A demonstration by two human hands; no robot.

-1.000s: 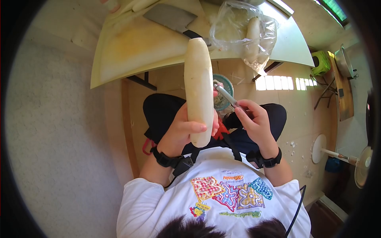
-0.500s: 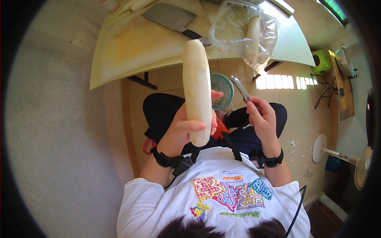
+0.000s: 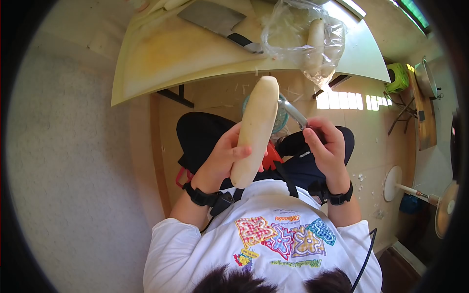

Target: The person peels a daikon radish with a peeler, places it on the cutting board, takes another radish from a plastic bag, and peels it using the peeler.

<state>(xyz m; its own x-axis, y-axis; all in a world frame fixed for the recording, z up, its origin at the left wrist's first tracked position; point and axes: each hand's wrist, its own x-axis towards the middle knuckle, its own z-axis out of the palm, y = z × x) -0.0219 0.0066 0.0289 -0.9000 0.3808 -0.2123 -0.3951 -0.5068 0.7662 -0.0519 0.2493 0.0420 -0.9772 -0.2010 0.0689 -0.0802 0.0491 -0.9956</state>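
A long pale radish is held in my left hand, its top leaning to the right. The thumb lies across its lower part and the other fingers pass behind it. My right hand is closed on the handle of a metal peeler, whose head is close to the radish's upper right side; whether they touch I cannot tell. Below and behind the radish, a teal basket stands on the floor, partly hidden.
On the table lie a cleaver with a dark handle and a clear plastic bag holding pale radishes. A green stool and a white fan stand to the right. Scraps dot the floor.
The radish has come down and tilted, its top now further right. The peeler has turned, with its head nearer the radish. My right hand has shifted slightly.
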